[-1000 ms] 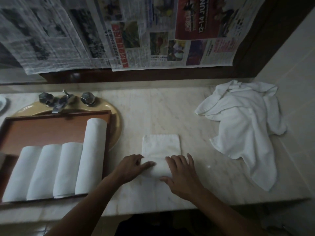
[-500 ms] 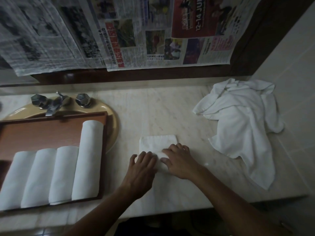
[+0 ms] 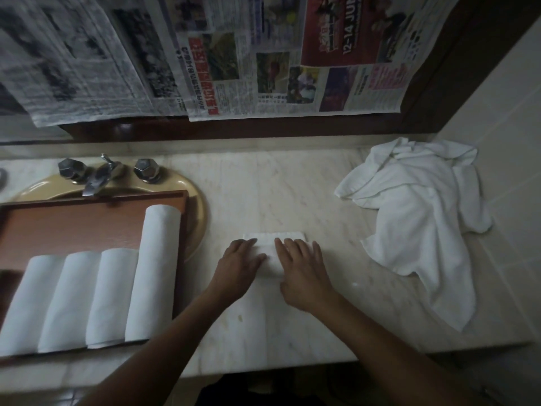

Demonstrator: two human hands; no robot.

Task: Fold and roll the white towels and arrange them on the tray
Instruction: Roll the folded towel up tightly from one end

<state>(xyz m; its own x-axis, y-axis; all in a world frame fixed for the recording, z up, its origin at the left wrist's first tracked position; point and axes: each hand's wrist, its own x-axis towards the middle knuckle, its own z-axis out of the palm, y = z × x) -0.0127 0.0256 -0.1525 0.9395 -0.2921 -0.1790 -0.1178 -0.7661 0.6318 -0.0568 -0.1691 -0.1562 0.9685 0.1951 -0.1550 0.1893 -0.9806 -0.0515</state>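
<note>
- My left hand (image 3: 238, 265) and right hand (image 3: 304, 273) lie side by side on the towel (image 3: 273, 254), fingers fairly straight and pressing down on the roll. Neither one is curled round it.
- A second ago a wide flat stretch of cloth lay beyond my fingers. Now only a thin strip shows at the far edge, so the roll has travelled away from me and both hands have gone forward with it.
- The towel sits on the counter (image 3: 292, 194), to the right of the tray (image 3: 73, 230) and apart from it.
- I judge this roll is nearly closed. One more short push should take in the last strip.
- Four rolls (image 3: 152, 273) already lie in the tray, touching side by side. This one would go in next, and the far part of the tray is bare.
- The loose pile (image 3: 415, 224) at the right is still unfolded, so more folding is left.
</note>
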